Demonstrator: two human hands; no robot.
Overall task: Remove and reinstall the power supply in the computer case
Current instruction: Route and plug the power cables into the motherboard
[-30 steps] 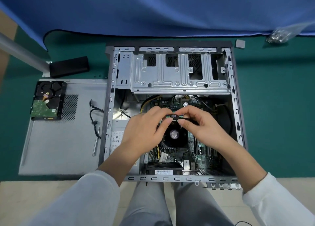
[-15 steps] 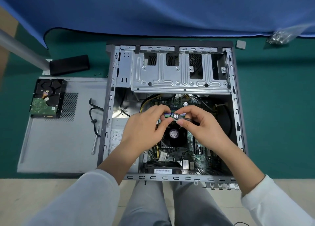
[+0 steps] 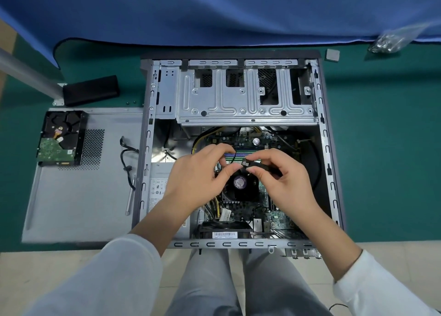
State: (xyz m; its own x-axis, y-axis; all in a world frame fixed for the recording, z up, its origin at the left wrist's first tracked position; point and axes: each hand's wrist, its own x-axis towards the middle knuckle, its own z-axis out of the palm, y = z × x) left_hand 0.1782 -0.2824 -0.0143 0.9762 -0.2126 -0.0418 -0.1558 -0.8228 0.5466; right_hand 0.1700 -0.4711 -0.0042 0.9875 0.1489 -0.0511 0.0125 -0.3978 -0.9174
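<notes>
The open computer case (image 3: 329, 148) lies flat on the green mat. Its grey power supply (image 3: 157, 191) sits at the case's lower left, partly hidden under my left forearm. My right hand (image 3: 284, 177) pinches a black cable connector (image 3: 247, 163) above the black CPU fan (image 3: 239, 184). My left hand (image 3: 198, 175) hovers just left of it with curled fingers near the connector; whether it grips anything I cannot tell. Yellow and black power cables (image 3: 200, 136) run from the upper left of the motherboard (image 3: 276, 218).
The removed side panel (image 3: 78, 196) lies left of the case with a hard drive (image 3: 60, 138), a loose black cable (image 3: 126, 158) and a screwdriver (image 3: 130, 196) on it. A black block (image 3: 91, 90), a small grey square part (image 3: 332, 55) and a screw bag (image 3: 386, 41) lie further back.
My hands have drawn slightly apart. The right hand now holds the black connector alone, a little further right and higher.
</notes>
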